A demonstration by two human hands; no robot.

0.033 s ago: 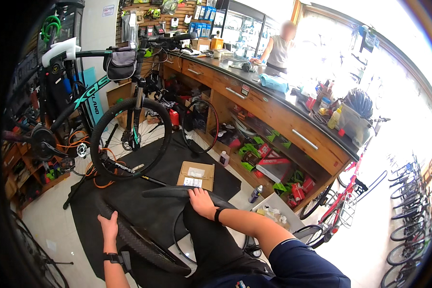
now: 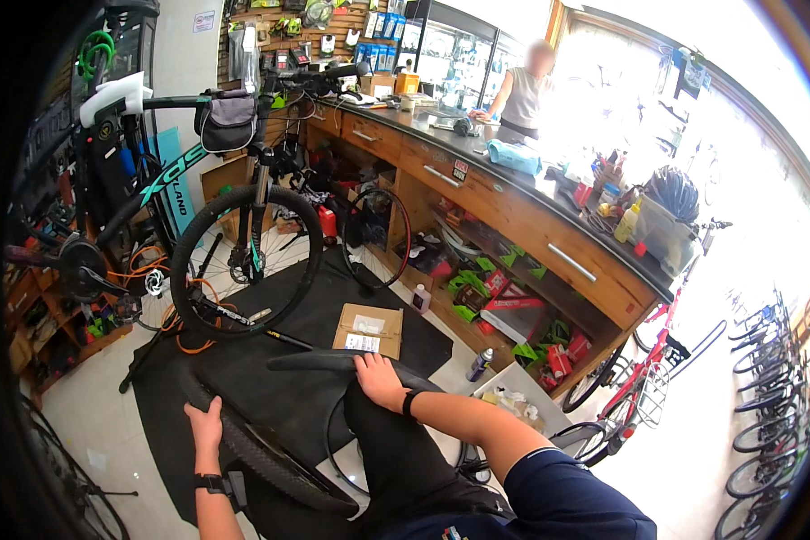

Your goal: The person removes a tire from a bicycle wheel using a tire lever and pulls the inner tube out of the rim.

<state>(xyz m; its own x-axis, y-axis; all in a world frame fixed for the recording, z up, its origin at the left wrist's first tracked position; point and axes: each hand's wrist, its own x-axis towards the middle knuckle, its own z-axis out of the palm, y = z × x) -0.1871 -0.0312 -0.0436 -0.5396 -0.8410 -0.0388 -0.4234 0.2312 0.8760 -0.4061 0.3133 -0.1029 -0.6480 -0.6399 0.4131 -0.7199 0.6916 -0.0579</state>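
Note:
My left hand [image 2: 204, 421] is closed around the edge of a knobbly black bicycle tyre [image 2: 265, 459], which slants down toward my legs. Over my knee lies a smooth, plump black inner tube [image 2: 310, 362]. My right hand [image 2: 380, 382] is closed over it, fingers curled across the top. Part of the tube is hidden behind that hand and my leg. A thin round rim or hoop [image 2: 335, 450] shows beside my leg, between the tyre and my knee.
A black mat [image 2: 175, 423] covers the floor, with a cardboard box [image 2: 369, 331] on it. A mountain bike [image 2: 252, 243] stands at the left. A long wooden counter [image 2: 477, 193] runs along the right, a person [image 2: 524, 94] behind it. A spray can [image 2: 479, 364] and white tray [image 2: 522, 396] sit nearby.

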